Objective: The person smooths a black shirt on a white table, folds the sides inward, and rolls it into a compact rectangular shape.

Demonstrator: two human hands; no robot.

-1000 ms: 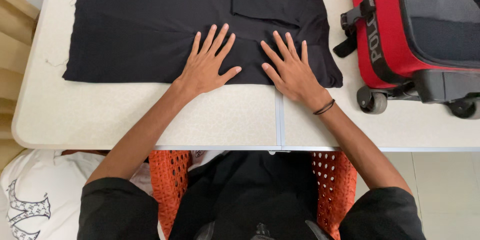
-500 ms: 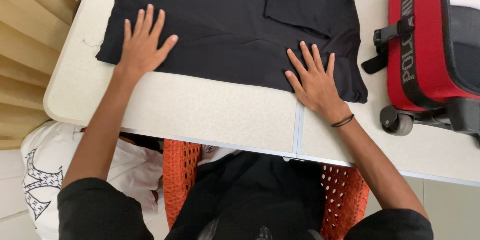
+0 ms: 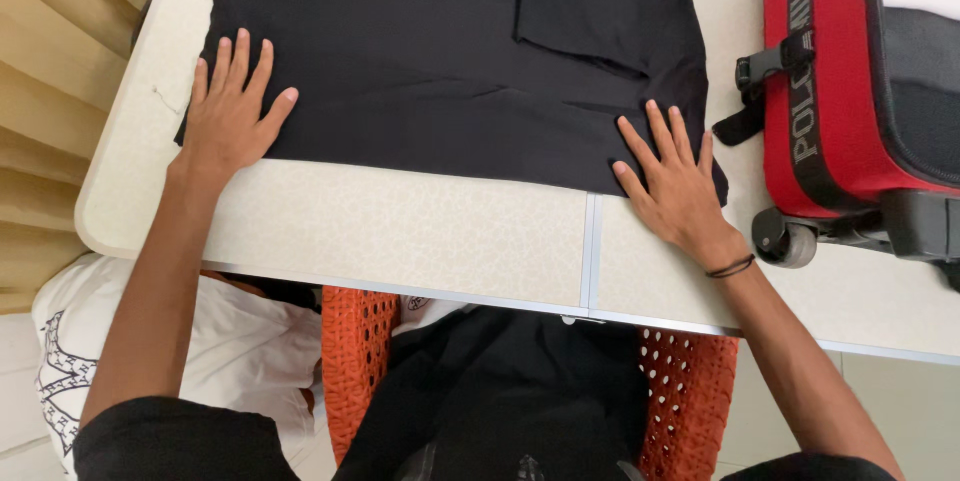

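Black garment (image 3: 440, 61): folded flat on white table (image 3: 400, 231). Left hand (image 3: 228, 111): spread wide, pressing its near left corner. Right hand (image 3: 675, 181): spread wide, pressing its near right corner. Red suitcase (image 3: 860, 91): just beside, right.

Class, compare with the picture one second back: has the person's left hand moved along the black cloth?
Yes. The left hand has slid from the middle of the black cloth out to its left edge, away from the red suitcase.
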